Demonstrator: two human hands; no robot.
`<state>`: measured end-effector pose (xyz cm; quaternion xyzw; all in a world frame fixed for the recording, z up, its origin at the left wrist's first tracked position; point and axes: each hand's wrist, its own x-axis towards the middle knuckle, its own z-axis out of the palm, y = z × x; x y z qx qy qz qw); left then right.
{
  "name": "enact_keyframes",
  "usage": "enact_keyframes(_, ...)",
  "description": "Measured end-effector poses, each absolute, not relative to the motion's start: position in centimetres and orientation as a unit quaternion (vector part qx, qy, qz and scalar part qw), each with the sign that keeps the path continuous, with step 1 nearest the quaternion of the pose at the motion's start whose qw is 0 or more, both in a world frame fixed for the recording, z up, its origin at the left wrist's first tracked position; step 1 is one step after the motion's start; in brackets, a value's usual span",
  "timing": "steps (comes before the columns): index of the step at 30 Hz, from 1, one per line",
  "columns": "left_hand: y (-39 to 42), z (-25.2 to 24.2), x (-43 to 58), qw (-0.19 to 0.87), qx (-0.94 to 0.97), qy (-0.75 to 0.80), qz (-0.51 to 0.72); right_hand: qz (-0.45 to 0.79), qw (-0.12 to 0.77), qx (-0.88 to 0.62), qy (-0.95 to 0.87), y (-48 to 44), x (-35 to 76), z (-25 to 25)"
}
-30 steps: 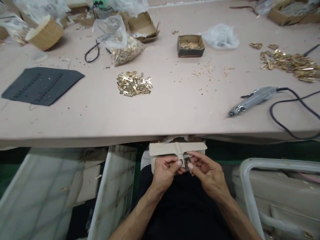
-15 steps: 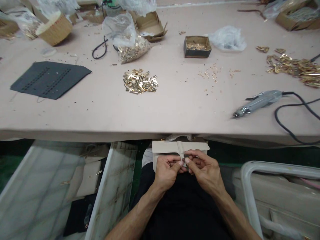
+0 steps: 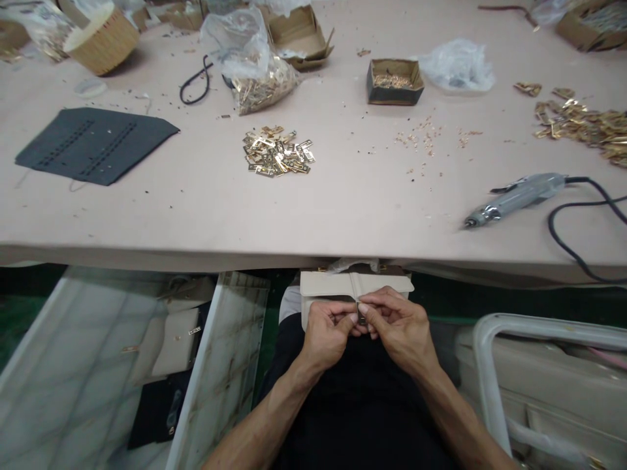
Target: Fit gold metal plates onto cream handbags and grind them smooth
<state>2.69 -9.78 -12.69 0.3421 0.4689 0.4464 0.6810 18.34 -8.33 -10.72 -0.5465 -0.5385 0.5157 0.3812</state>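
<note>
A cream bag (image 3: 328,284) rests on my lap below the table edge, with a narrow strap down the middle of its flap. At the strap's lower end, a small dark shiny metal piece (image 3: 362,314) shows between my fingertips. My left hand (image 3: 329,329) pinches the strap end from the left. From the right, my right hand (image 3: 399,323) has its thumb and fingers closed on the metal piece. The two hands nearly touch. Fingers hide much of the piece and the strap end.
On the table (image 3: 323,222) lie gold metal plates (image 3: 278,153), an electric screwdriver (image 3: 519,196), a small box of screws (image 3: 394,88), a dark foam board (image 3: 98,145) and a bag of metal parts (image 3: 264,85). A crate (image 3: 240,326) stands left; a white-framed container (image 3: 490,365) stands right.
The view has shifted slightly. My right fingers have moved a little over the strap end, and the dark metal piece now shows more clearly between my hands.
</note>
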Motion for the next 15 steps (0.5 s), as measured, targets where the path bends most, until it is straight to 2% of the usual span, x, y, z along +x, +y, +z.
enact_keyframes(6, -9.6, -12.0, 2.5, 0.712, 0.307, 0.452, 0.442, 0.534, 0.396, -0.563, -0.490, -8.5, 18.2, -11.0)
enact_keyframes(15, -9.0, -11.8, 4.0, 0.713, 0.187, 0.524, 0.427, 0.535, 0.387, -0.584, -0.472, -9.1, 18.2, -10.6)
